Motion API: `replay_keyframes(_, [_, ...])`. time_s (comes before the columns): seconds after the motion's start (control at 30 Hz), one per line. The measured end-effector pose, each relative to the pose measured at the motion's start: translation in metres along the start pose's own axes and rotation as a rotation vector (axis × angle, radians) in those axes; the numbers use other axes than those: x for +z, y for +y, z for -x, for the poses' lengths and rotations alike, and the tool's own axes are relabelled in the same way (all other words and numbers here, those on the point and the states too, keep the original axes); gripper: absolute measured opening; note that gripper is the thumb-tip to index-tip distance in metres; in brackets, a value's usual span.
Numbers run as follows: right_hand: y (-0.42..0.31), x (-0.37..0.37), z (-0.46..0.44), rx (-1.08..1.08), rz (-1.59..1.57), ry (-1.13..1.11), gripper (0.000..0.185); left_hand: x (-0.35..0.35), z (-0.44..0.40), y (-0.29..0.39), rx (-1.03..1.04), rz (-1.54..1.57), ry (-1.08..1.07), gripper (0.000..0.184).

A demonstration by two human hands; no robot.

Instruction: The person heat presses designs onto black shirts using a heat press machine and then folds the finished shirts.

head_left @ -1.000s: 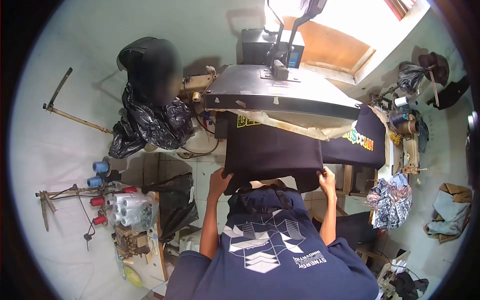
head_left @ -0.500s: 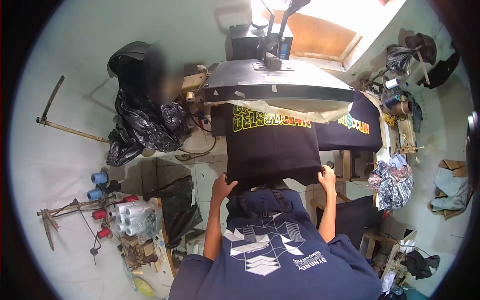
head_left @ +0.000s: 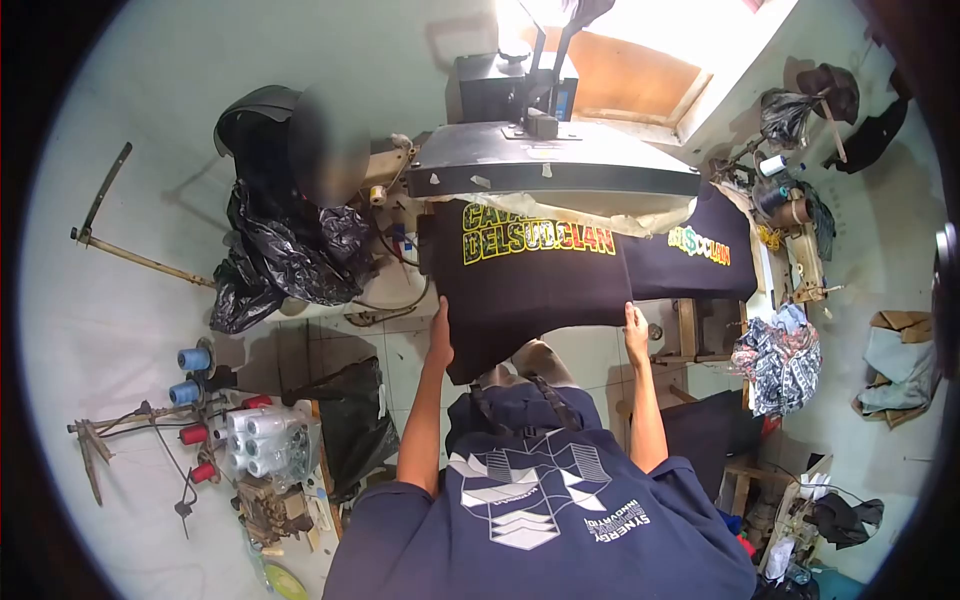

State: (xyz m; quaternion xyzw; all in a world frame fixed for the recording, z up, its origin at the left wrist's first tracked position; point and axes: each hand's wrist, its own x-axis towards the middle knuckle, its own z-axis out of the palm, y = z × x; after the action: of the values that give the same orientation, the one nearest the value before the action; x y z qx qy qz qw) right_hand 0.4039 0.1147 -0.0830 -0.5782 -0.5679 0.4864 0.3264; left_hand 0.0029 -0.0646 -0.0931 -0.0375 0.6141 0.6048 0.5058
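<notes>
A black shirt with yellow and red lettering lies under the raised upper plate of a heat press. Its front part hangs over the edge toward my body, drooping lower on the left. My left hand is closed on the shirt's left side. On the opposite side, my right hand pinches the right edge near the hem. A second black shirt with coloured lettering lies just to the right. Pale sheet material sticks out below the press's upper plate.
Black plastic bags hang at the left. Thread cones in plastic and a sewing machine stand at lower left. Patterned cloth hangs at right, below another machine. The control box sits behind the press.
Both hands have moved forward along the shirt's sides, toward the press. More of the lettering shows, and the front hem now sags on the left, uncovering my legs.
</notes>
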Motion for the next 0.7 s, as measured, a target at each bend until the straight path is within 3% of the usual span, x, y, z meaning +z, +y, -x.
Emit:
replay_keyframes(0.03, [-0.001,0.001,0.003,-0.061,-0.002,0.020,0.040,-0.005,-0.006,-0.005,0.008,0.001,-0.004,0.067])
replay_keyframes(0.1, [-0.001,-0.007,0.007,-0.026,0.067,0.011,0.035,-0.011,0.001,-0.006,0.443,-0.220,0.154,0.055])
replay_keyframes(0.13, [0.001,-0.010,0.011,-0.080,0.088,0.023,0.032,-0.014,0.002,-0.005,0.513,-0.269,0.188,0.052])
replay_keyframes(0.27, [0.001,-0.013,0.015,-0.130,0.194,0.089,0.026,-0.030,-0.017,-0.031,0.572,-0.528,0.324,0.046])
replay_keyframes(0.33, [0.001,-0.018,0.011,-0.107,0.267,0.063,0.019,-0.030,-0.022,-0.043,0.497,-0.629,0.479,0.034])
replay_keyframes(0.47, [-0.047,-0.043,-0.002,-0.153,0.334,0.122,0.019,-0.009,0.020,-0.010,0.534,-0.795,0.670,0.027])
replay_keyframes(0.53, [-0.120,-0.055,-0.005,-0.298,0.264,0.172,0.018,-0.001,0.033,0.002,0.970,-0.799,0.568,0.030])
replay_keyframes(0.57, [-0.146,-0.062,-0.016,-0.368,0.247,0.225,0.017,0.009,0.046,0.012,0.966,-0.797,0.572,0.030])
replay_keyframes(0.63, [-0.239,-0.075,-0.016,-0.434,0.342,0.270,0.019,0.038,0.070,0.032,1.142,-0.862,0.272,0.040])
replay_keyframes(0.67, [-0.329,-0.070,-0.011,-0.751,0.182,0.306,0.019,0.054,0.075,0.033,1.153,-0.959,0.229,0.046])
replay_keyframes(0.7, [-0.374,-0.070,-0.006,-0.898,0.241,0.336,0.020,0.071,0.078,0.032,1.163,-1.057,0.179,0.051])
